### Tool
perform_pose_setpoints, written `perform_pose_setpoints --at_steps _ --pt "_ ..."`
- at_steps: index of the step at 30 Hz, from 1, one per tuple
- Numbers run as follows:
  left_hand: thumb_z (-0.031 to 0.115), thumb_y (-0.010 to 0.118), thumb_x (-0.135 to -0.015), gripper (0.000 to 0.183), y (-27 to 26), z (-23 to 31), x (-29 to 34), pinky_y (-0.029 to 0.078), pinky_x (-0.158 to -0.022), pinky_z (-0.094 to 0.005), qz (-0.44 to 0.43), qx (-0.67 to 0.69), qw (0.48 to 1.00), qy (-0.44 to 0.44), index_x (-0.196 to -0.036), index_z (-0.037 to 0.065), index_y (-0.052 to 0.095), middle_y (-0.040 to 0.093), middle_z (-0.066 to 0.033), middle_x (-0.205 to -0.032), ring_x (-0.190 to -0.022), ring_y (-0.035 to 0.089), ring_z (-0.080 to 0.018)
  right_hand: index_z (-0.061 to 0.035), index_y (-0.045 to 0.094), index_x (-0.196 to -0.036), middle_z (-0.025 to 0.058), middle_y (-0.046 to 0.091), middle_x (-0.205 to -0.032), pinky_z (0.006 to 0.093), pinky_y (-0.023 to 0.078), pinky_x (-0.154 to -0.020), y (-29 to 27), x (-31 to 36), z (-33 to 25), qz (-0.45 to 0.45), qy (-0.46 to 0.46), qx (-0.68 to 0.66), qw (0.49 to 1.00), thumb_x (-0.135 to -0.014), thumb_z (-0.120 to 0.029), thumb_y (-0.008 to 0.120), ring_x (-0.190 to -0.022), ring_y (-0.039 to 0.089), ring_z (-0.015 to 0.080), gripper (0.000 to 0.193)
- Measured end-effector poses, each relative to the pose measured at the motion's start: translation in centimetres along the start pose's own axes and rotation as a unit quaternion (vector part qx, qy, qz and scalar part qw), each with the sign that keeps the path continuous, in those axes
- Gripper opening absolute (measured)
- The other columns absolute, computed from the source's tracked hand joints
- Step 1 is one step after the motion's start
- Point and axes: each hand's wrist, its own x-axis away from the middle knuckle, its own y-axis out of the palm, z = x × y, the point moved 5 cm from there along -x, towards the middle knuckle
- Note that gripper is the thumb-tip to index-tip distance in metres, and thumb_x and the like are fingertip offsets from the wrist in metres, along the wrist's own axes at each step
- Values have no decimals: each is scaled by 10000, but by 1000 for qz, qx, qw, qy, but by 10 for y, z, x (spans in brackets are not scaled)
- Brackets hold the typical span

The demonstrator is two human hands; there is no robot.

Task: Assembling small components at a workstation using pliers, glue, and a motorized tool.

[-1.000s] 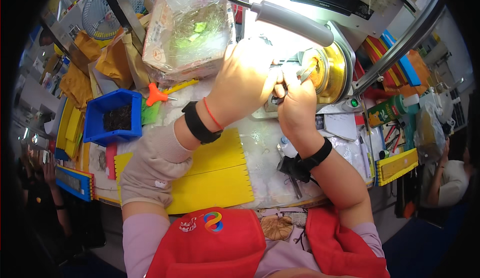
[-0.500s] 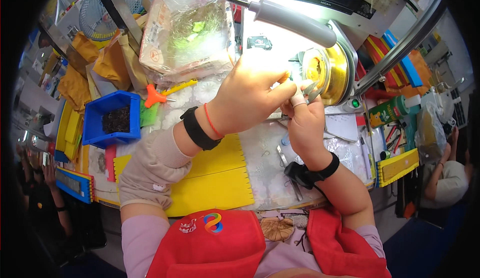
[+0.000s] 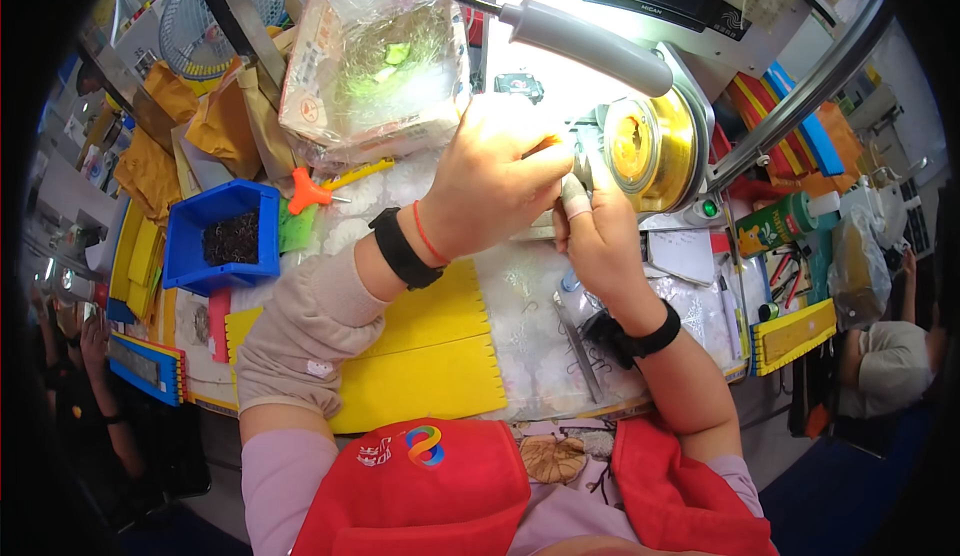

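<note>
Both hands meet under the bright lamp in front of a machine with a yellow-gold round wheel [image 3: 662, 151]. My left hand [image 3: 497, 184] is closed, its thumb and fingertips pinched together at the meeting point; whatever they hold is hidden by glare and the fingers. My right hand [image 3: 608, 246] is closed beside it, a pale cover on one finger. A small grey, flat-looking piece [image 3: 590, 164] shows at its fingertips, too blurred to name. Black bands circle both wrists. Beneath the right wrist, metal tweezers [image 3: 578, 351] lie on the patterned table cover.
A blue bin [image 3: 222, 266] of dark small pieces stands left, by an orange-handled tool [image 3: 308, 193]. Yellow mats [image 3: 415, 381] lie in front. Behind are a plastic-lined box [image 3: 318, 106] and a grey lamp head [image 3: 590, 46]. A green can [image 3: 775, 224] stands right. Other people sit at both sides.
Both hands have shifted slightly left, away from the gold wheel, still close together. The grey piece at the right fingertips has turned more upright. More of the tweezers shows.
</note>
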Motion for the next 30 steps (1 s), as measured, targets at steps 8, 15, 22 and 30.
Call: perform_pose_setpoints --at_steps 8,15,22,30 --pt "66 679 -687 161 -2 -2 6 403 -767 -399 -3 1 1000 -28 -822 101 599 576 -35 -831 -783 546 -252 40 488 -1199 158 555 -883 365 471 -786 -22 33 -17 -68 94 70 991 -912 -49 517 -829 578 276 302" --pt "17 671 -675 167 6 5 5 423 -759 -383 -21 25 999 -9 -799 85 583 596 -39 -814 -792 571 -254 48 423 -1338 227 495 -1204 443 352 -1030 -109 93 11 11 -39 388 921 -794 -67 631 -1180 448 387 594" --pt "-22 644 -687 150 11 14 8 436 -665 -326 -110 75 991 19 -750 66 540 592 -51 -817 -770 568 -237 13 463 -1340 230 464 -1325 460 293 -1083 -275 68 7 457 -175 536 689 -855 -190 669 -1270 410 382 565" --pt "40 666 -657 179 21 28 11 418 -632 -338 -109 84 989 55 -739 72 510 566 -43 -867 -756 547 -232 55 558 -1204 162 580 -1172 352 450 -903 -341 43 88 399 41 217 890 -902 -291 660 -1063 579 234 470"
